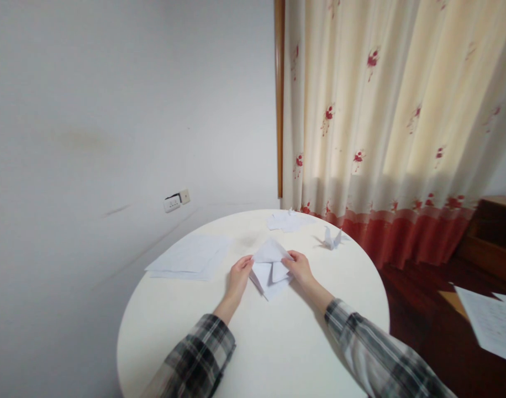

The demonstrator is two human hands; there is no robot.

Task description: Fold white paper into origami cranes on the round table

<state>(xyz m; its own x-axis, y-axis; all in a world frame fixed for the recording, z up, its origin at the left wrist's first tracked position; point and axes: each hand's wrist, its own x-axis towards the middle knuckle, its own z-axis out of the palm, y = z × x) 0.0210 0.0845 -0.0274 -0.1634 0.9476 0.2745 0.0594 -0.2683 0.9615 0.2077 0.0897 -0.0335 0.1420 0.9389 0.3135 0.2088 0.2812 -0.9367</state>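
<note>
Between my hands is a partly folded sheet of white paper (269, 251), its top a triangular flap and its lower part split into loose flaps. My left hand (239, 275) pinches its left corner, thumb on the near side. My right hand (299, 267) grips the right edge, fingers bent over a fold. The lower point of the paper hangs just over the table or touches it; I cannot tell which. Right of my right hand, a folded paper crane (331, 239) stands on the white round table (253, 348).
A stack of white sheets (190, 257) lies at the table's left edge. More paper pieces (286, 221) are at the back edge. Beyond are a wall with a socket (172, 203) and a flowered curtain (360, 110). Written papers (489, 320) show at the lower right.
</note>
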